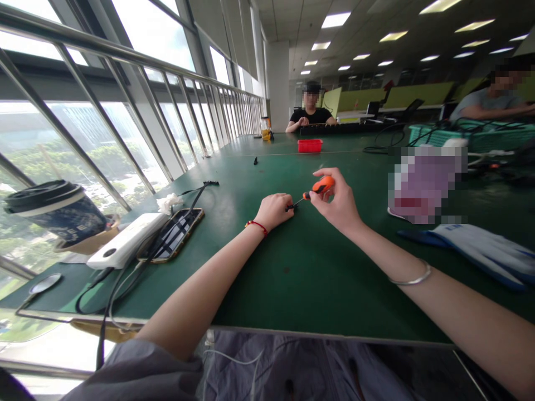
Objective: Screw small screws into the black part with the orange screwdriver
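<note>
My right hand (pixel 337 201) grips an orange and black screwdriver (pixel 324 184) by its handle, with the thin shaft slanting down to the left. At the tip of that shaft is a small black part (pixel 291 206), which my left hand (pixel 275 212) pinches low over the green table (pixel 267 278). The fingers of my left hand hide most of the part, so its kind is unclear. Another small black piece (pixel 256 161) lies farther up the table.
A red bin (pixel 310 146) stands ahead. On the left are a phone (pixel 178 234), a white power bank (pixel 127 239), cables and a paper cup (pixel 58 211). Work gloves (pixel 485 248) and a green basket (pixel 472 136) lie right. Two people sit beyond.
</note>
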`<state>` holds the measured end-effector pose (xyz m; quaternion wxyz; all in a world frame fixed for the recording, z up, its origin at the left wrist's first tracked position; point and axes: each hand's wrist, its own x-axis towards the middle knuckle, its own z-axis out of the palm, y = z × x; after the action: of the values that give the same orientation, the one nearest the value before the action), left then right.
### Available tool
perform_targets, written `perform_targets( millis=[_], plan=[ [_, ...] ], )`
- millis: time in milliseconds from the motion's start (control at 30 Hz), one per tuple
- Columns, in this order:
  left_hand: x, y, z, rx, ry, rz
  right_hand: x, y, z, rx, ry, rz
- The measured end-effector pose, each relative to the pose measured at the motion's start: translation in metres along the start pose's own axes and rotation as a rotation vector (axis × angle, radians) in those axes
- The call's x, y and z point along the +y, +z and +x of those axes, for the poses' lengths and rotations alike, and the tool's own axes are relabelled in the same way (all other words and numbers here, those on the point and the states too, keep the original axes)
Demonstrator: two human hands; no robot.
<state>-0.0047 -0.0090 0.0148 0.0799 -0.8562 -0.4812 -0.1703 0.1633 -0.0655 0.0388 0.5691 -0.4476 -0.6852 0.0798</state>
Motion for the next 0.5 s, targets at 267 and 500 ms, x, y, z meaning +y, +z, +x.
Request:
perform_targets(
  millis=[267,500],
  plan=[
    [0.0000,0.0001,0.0002,0.005,-0.001,-0.001,-0.0031,0.0006,-0.0018,-0.065,0.010,-0.050],
    [-0.0016,0.0015,0.0003,0.006,0.006,-0.002,0.0008,0.0019,-0.0014,-0.011,-0.034,-0.043]
  ],
)
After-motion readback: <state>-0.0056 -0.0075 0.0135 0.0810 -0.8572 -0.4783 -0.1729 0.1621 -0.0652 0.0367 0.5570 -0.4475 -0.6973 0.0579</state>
